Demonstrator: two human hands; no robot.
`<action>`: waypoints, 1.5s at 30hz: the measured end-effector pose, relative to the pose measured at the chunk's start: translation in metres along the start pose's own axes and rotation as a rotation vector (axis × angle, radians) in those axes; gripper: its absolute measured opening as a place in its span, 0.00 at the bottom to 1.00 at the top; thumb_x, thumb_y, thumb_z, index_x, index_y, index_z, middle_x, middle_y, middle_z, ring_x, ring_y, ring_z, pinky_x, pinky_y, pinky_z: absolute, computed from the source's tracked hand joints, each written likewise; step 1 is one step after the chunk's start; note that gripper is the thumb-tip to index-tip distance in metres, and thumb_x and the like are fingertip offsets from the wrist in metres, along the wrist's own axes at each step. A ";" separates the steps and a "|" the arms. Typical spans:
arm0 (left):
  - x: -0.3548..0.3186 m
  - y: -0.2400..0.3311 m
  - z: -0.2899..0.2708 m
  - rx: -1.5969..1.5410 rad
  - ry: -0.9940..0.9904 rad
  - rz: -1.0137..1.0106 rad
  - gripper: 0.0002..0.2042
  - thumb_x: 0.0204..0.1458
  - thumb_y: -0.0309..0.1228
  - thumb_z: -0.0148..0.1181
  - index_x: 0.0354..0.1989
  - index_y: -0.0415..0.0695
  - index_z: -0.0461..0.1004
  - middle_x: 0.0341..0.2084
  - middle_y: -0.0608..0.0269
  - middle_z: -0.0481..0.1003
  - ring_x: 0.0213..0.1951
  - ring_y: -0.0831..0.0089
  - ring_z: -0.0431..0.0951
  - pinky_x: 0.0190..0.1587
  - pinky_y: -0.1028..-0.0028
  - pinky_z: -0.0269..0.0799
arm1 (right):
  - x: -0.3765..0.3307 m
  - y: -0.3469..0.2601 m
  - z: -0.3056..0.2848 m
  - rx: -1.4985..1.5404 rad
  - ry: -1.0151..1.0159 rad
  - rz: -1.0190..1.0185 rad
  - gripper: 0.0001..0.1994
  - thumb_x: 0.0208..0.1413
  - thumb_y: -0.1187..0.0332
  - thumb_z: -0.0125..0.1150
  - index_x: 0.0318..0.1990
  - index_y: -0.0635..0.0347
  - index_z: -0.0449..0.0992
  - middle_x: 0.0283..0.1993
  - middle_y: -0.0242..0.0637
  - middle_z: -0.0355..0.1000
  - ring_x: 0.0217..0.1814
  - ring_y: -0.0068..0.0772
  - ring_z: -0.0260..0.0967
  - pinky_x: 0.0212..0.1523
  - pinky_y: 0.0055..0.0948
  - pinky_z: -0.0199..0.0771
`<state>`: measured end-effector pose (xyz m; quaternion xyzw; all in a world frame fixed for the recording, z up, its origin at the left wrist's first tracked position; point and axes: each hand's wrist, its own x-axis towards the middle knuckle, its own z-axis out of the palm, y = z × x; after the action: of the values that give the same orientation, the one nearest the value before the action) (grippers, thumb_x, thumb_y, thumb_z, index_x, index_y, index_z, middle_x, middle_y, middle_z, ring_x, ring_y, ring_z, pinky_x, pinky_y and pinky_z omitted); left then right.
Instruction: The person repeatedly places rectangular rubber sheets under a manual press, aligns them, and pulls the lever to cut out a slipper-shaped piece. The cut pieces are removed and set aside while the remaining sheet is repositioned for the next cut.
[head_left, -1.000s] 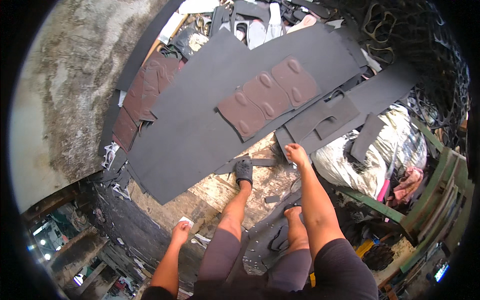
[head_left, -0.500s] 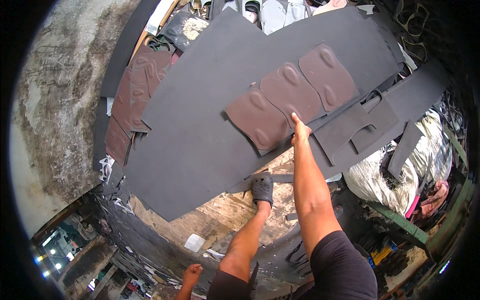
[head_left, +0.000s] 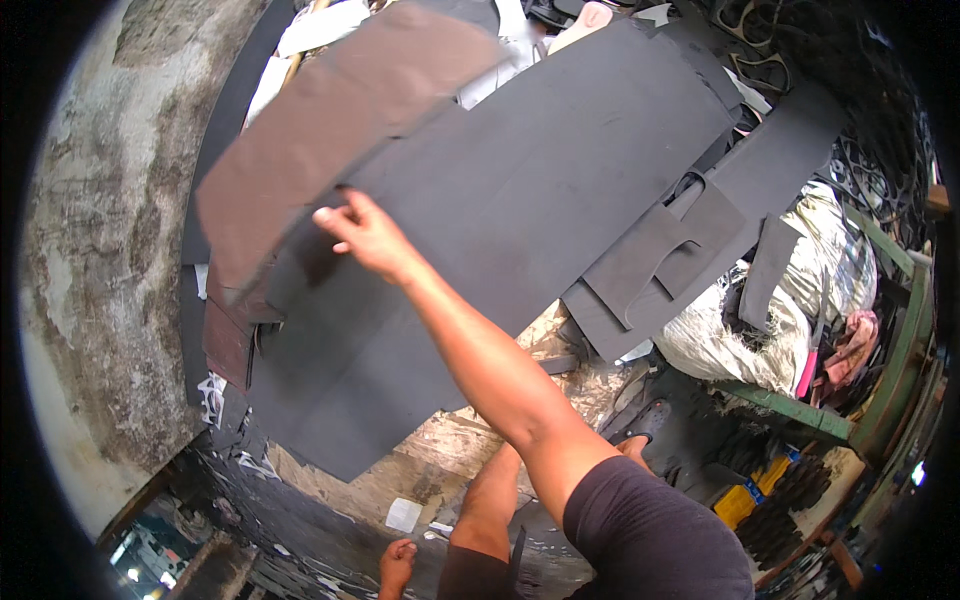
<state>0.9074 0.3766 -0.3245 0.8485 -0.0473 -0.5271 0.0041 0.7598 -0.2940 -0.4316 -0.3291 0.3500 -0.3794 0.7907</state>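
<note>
My right hand point(head_left: 365, 236) reaches across to the left with its fingers apart, just beside the near edge of a brown sheet point(head_left: 330, 110). That brown sheet is smeared by motion over the far left of the large dark grey sheet point(head_left: 500, 220), its smooth face upward. I see no grip of the fingers on it. Other brown pieces point(head_left: 228, 340) lie under its lower end. Low in the view my left hand point(head_left: 397, 562) is held closed near my leg, with nothing visible in it.
Cut dark grey pieces point(head_left: 640, 265) lie on a grey strip at the right. Beyond them are a white sack point(head_left: 740, 335) and a green metal frame point(head_left: 785, 410). A stained wall point(head_left: 110, 220) rises at the left. My clog point(head_left: 650, 418) is on the floor.
The brown sheet has left the middle of the grey sheet and moved to the far left, its shaped pads no longer showing. My right hand has swung left and come off it.
</note>
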 end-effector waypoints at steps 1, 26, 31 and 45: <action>0.001 0.005 0.002 0.003 0.010 0.016 0.13 0.58 0.31 0.68 0.49 0.40 0.80 0.29 0.67 0.80 0.30 0.80 0.77 0.32 0.77 0.73 | 0.003 0.003 0.001 -0.192 -0.001 -0.028 0.39 0.62 0.43 0.65 0.68 0.67 0.66 0.63 0.50 0.71 0.64 0.41 0.70 0.60 0.42 0.76; 0.086 0.414 0.114 0.657 0.568 1.050 0.42 0.55 0.32 0.68 0.75 0.40 0.50 0.71 0.42 0.59 0.72 0.44 0.60 0.73 0.48 0.52 | -0.127 0.047 -0.042 -0.183 0.489 0.017 0.30 0.62 0.53 0.70 0.57 0.74 0.68 0.46 0.42 0.76 0.44 0.25 0.74 0.46 0.29 0.80; 0.148 0.512 0.022 0.469 0.740 1.015 0.26 0.59 0.29 0.64 0.65 0.31 0.68 0.49 0.30 0.78 0.53 0.39 0.80 0.56 0.54 0.74 | -0.076 0.072 -0.128 -0.107 0.486 0.040 0.34 0.64 0.51 0.67 0.69 0.63 0.66 0.54 0.40 0.76 0.51 0.27 0.75 0.50 0.27 0.78; 0.154 0.540 -0.025 0.549 0.543 0.898 0.30 0.59 0.29 0.64 0.69 0.36 0.64 0.52 0.35 0.79 0.57 0.48 0.80 0.60 0.62 0.71 | -0.040 0.129 -0.218 0.299 0.911 0.441 0.56 0.49 0.55 0.80 0.77 0.67 0.45 0.78 0.51 0.50 0.78 0.47 0.51 0.70 0.47 0.63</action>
<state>0.9565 -0.1753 -0.4206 0.8199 -0.5337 -0.2062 0.0193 0.6140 -0.2522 -0.6378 0.0669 0.6612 -0.3544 0.6578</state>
